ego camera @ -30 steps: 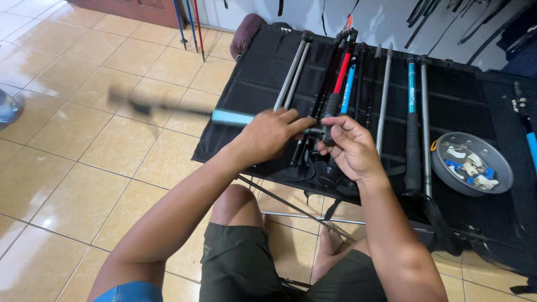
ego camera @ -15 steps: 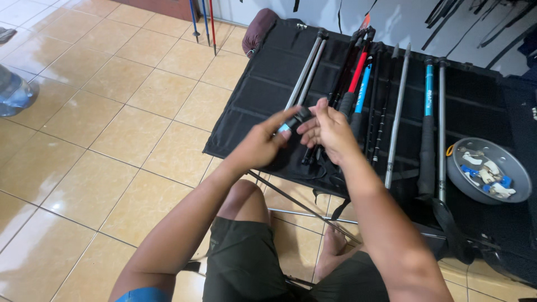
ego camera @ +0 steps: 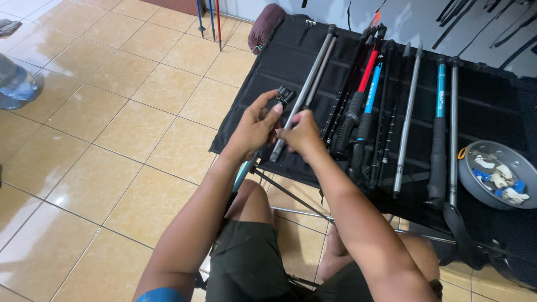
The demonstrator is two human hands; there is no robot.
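Since 0.5 s ago the pole section (ego camera: 244, 168) has swung from lying across the black table (ego camera: 492, 100) to near-vertical, its black clamp lock (ego camera: 285, 95) up, left hand (ego camera: 253, 130) and right hand (ego camera: 302, 134) both pinching it at the table's near edge.

Not much here in the way of labels. Only a blue band (ego camera: 441, 89) with pale print on a pole shaft toward the right of the black table, lettering too small to make out. Same sort of blue sleeve (ego camera: 373, 88) on a pole nearer the middle. No packages, signs or screens anywhere in sight.
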